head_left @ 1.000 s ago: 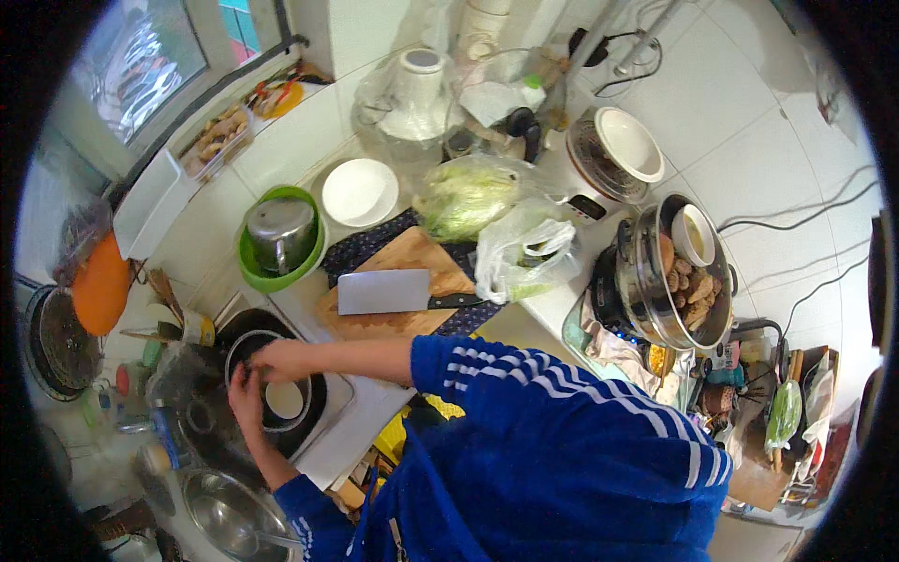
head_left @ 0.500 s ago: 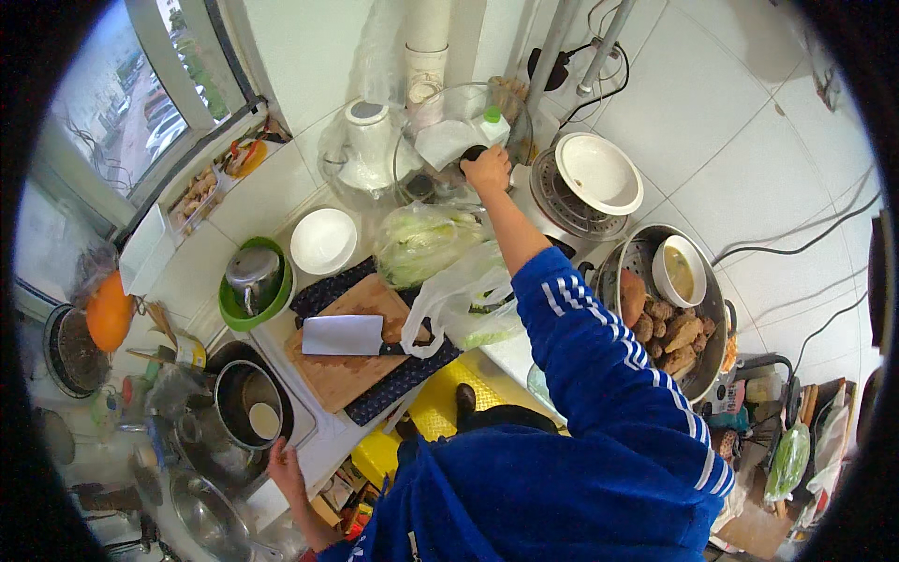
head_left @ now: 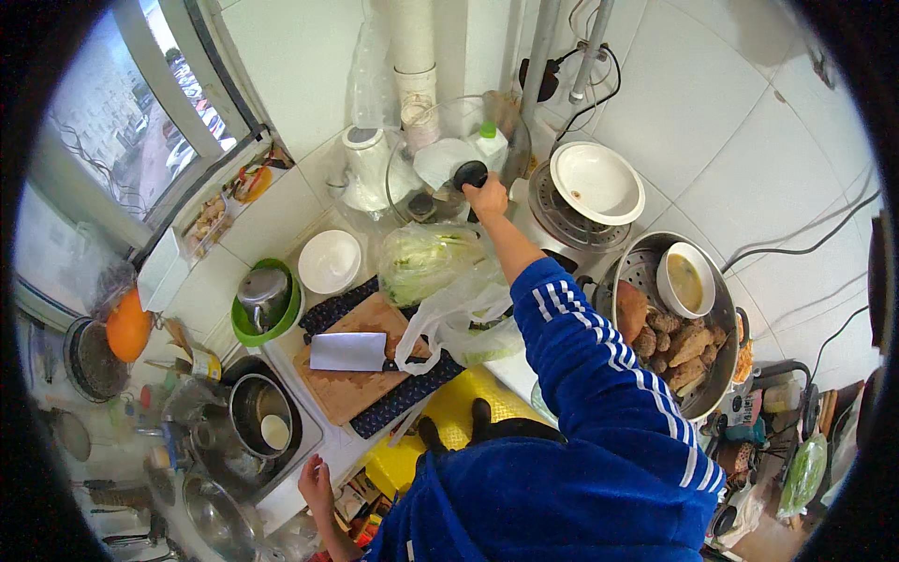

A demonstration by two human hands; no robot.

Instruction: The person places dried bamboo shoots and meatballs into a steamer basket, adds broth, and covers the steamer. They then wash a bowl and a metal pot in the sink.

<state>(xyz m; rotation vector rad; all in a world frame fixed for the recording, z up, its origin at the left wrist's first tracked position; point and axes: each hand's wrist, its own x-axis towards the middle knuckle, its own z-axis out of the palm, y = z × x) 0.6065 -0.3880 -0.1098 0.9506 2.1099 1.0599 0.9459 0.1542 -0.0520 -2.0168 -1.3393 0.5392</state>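
My right hand reaches to the back of the counter and grips the black knob of a clear glass pot lid. The lid stands on edge near the wall, in front of a white bottle with a green cap. My left hand hangs by the counter's front edge near the sink, fingers loosely apart, holding nothing. Between the hands, a cleaver lies on a wooden cutting board. Bagged leafy greens and a white plastic bag lie beside it.
A large steamer pot at right holds sweet potatoes, taro-like roots and a bowl of liquid. A white dish rests on a steamer rack. At left are a white bowl, a green basin and a pot.
My left hand has drawn away from the pot by the sink, toward my body. My right hand stays on the lid's knob, which now shows more clearly. The whole view has shifted slightly.
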